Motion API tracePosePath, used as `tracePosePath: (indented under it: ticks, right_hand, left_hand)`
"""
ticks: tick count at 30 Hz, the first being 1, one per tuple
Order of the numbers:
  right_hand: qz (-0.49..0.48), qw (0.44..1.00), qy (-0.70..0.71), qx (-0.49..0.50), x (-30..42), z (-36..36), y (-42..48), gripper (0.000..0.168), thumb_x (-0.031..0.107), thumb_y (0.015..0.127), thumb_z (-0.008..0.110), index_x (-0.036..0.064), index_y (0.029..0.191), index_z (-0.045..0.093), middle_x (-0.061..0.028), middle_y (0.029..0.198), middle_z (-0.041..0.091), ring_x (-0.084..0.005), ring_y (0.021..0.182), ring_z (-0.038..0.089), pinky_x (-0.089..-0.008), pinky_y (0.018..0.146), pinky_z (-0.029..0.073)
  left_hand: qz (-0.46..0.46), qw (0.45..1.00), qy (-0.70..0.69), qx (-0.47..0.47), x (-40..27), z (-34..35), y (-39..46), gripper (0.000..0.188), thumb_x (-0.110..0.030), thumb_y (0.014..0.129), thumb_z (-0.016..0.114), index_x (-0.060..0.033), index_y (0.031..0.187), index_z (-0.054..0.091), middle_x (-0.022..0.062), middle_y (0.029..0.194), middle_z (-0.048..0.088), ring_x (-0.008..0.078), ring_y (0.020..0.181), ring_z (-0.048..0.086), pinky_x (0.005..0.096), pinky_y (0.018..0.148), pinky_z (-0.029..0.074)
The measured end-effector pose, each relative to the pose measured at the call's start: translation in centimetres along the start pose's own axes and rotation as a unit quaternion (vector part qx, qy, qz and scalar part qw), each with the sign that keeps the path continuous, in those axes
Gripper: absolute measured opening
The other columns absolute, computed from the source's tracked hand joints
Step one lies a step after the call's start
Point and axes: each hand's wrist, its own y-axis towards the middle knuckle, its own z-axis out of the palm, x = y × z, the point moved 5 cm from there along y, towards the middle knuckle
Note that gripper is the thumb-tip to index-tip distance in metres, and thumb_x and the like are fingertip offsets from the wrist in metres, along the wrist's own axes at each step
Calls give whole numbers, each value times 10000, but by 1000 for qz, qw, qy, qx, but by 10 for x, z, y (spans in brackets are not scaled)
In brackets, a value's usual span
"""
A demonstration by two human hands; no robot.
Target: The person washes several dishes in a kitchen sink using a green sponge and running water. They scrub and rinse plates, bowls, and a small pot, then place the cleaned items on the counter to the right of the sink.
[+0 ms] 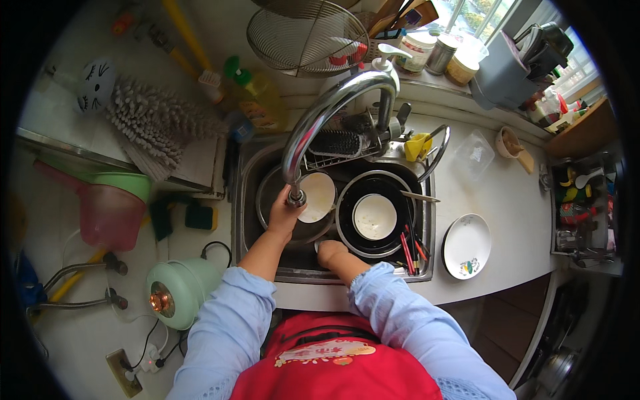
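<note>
My left hand (285, 215) is partly hidden by the end of the chrome faucet (341, 98). Its thumb rests on the left rim of a tilted white bowl (318, 196), its fingers on the outer side. The bowl is over a round metal basin (264, 212) in the sink (240, 220). Low in the sink, my right hand (332, 253) is bent downward beside a small white edge; its fingers are hidden. To its right stands a dark pan (345, 227) with another white bowl (375, 217) inside, holding food bits. A knife (421, 196) lies across the pan's rim.
Several chopsticks (414, 250) lie at the sink's right front corner. A white plate (468, 247) sits on the counter (515, 220). A wire rack (345, 157) spans the back of the sink. Left are a green appliance (185, 290), a sponge (201, 217) and a pink ladle (111, 215).
</note>
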Motion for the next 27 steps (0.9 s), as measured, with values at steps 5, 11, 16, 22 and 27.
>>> tracePosePath:
  ticks: [5, 11, 16, 22, 27]
  right_hand:
    - [40, 976, 148, -155, -23, -12, -32, 256, 154, 763, 563, -49, 879, 666, -232, 974, 636, -331, 903, 632, -412, 792, 505]
    - [59, 991, 118, 20, -44, -22, -61, 280, 225, 749, 590, -22, 847, 678, -212, 880, 651, -326, 899, 632, -405, 797, 491]
    - [7, 977, 212, -15, -52, -57, -83, 330, 240, 742, 623, -28, 929, 660, -131, 804, 660, -221, 746, 624, -303, 689, 475]
    - [-29, 728, 685, -35, -93, -49, -90, 248, 203, 855, 558, -11, 977, 584, -90, 928, 611, -173, 824, 593, -283, 698, 489]
    - [-36, 587, 806, -69, -95, -64, -98, 229, 182, 864, 546, -6, 992, 527, -124, 883, 607, -227, 755, 627, -349, 608, 552]
  left_hand:
    - [-229, 943, -241, -33, 18, 12, -5, 486, 89, 744, 461, -25, 1216, 459, 118, 1130, 563, 315, 998, 591, 486, 869, 493]
    - [-288, 890, -351, 41, 25, 39, -20, 570, 107, 688, 439, -13, 1244, 413, 192, 1187, 508, 372, 1080, 528, 508, 873, 500]
    - [-382, 801, -456, 65, 46, 40, -20, 475, -63, 763, 457, -33, 1236, 424, 204, 1176, 518, 367, 1065, 536, 475, 854, 513]
    - [-370, 854, -355, 85, 14, 32, -38, 562, -339, 748, 584, -95, 1239, 456, 145, 1174, 540, 325, 1022, 559, 458, 808, 503]
    - [-346, 934, -79, -48, -8, -5, -42, 504, -390, 796, 552, -115, 1211, 471, 117, 1142, 555, 290, 1030, 555, 467, 794, 485]
